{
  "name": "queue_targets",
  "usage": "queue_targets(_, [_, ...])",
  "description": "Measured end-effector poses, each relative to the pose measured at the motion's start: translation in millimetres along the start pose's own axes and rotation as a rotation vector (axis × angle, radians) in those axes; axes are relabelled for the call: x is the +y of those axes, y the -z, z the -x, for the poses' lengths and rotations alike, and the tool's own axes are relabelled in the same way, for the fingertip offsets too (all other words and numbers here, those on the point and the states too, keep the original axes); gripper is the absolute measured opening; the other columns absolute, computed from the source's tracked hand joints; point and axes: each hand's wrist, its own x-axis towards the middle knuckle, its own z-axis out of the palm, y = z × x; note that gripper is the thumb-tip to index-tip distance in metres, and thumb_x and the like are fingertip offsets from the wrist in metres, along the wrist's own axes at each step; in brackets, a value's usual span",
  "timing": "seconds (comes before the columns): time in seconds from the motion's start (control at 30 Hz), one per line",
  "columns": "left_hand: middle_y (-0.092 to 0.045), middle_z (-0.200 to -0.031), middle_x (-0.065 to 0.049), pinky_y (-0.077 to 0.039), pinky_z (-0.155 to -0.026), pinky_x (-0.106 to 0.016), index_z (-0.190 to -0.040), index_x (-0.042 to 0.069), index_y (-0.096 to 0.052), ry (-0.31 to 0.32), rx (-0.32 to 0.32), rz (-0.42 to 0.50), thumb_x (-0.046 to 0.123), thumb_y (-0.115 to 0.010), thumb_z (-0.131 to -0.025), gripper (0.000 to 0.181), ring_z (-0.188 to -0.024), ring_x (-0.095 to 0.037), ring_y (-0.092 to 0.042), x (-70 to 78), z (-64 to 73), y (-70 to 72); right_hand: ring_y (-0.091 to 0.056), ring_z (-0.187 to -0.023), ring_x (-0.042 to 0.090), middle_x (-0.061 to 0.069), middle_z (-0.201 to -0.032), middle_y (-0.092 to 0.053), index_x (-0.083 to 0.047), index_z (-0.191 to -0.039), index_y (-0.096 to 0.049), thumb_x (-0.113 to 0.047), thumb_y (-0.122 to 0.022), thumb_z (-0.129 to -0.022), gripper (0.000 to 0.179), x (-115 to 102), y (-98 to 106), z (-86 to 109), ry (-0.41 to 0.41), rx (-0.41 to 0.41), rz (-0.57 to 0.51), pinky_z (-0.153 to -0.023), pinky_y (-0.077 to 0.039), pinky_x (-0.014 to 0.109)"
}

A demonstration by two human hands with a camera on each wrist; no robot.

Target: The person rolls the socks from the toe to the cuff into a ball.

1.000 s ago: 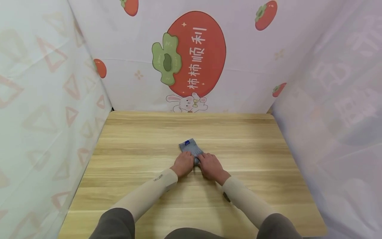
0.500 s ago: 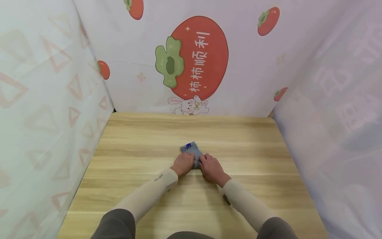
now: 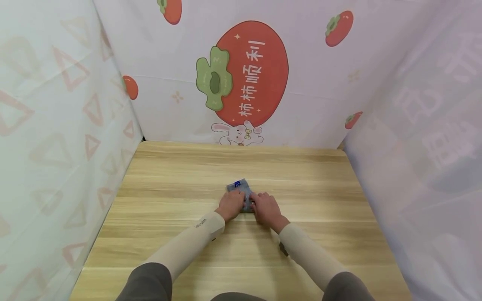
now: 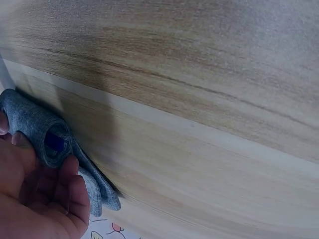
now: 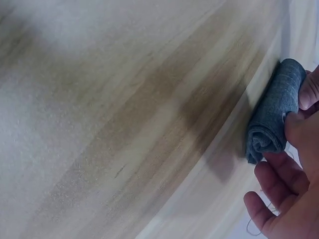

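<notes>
A pair of grey-blue knit socks (image 3: 237,185) lies at mid-table, its near part rolled up and its far end flat with a small dark-blue label. My left hand (image 3: 231,205) pinches the left end of the roll between thumb and fingers. On the opposite end, my right hand (image 3: 266,210) grips with its thumb on top and the fingertips underneath. In the left wrist view the sock roll (image 4: 31,118) has a blue patch inside its coil, and two loose layers trail from it. The right wrist view has the spiral end of the sock roll (image 5: 276,107) toward the camera.
The light wood table (image 3: 180,167) extends around both hands. Printed white cloth stands behind it as a back wall (image 3: 308,104), with a left cloth wall (image 3: 75,125) and a right cloth wall (image 3: 421,167) along the sides.
The fingers have shifted along the roll, and more of it shows between the hands than a second ago. The flat labelled end looks slightly shorter. The head view has tilted a little.
</notes>
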Motion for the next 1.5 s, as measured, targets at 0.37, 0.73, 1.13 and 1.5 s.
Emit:
queue_targets(0.37, [-0.065,-0.099,-0.009,-0.055,-0.086,-0.036,-0.105,0.004,-0.066,-0.101,0.162,-0.117,0.011,-0.071,-0.093,0.015,-0.094,-0.023,-0.063,9.4,2.3,-15.2,-0.06,-0.076,0.026,0.005,-0.082,-0.062,-0.016,-0.088,-0.064,-0.027,-0.073,-0.093,0.015,-3.4,-1.1,-8.5,-0.058,-0.033,0.079,-0.066,-0.053,0.046])
queue_targets(0.73, [-0.064,-0.086,-0.004,-0.053,-0.073,-0.029,-0.096,0.006,-0.065,-0.22,0.385,-0.24,0.014,-0.077,-0.086,0.018,-0.08,-0.017,-0.061,17.0,14.9,-20.9,-0.06,-0.085,0.027,0.006,-0.09,-0.062,-0.012,-0.091,-0.066,-0.026,-0.069,-0.096,0.016,3.8,0.7,1.6,0.034,-0.012,0.098,-0.072,-0.053,0.045])
queue_targets(1.13, [-0.066,-0.094,-0.007,-0.055,-0.081,-0.031,-0.102,0.003,-0.063,-0.2,0.302,-0.211,0.029,-0.085,-0.081,0.039,-0.087,-0.02,-0.065,15.5,17.0,-16.3,-0.062,-0.103,0.027,0.01,-0.117,-0.063,-0.01,-0.11,-0.06,-0.029,-0.078,-0.088,0.034,16.9,2.5,13.0,0.228,-0.068,0.069,-0.084,-0.055,0.045])
queue_targets(1.5, [-0.067,-0.09,-0.008,-0.056,-0.078,-0.029,-0.098,0.003,-0.064,-0.197,0.295,-0.219,0.01,-0.075,-0.09,0.015,-0.083,-0.019,-0.066,15.2,14.1,-12.7,-0.064,-0.105,0.026,0.007,-0.112,-0.065,-0.012,-0.108,-0.055,-0.028,-0.075,-0.087,0.033,18.6,8.5,8.1,0.205,-0.181,0.04,-0.089,-0.053,0.05])
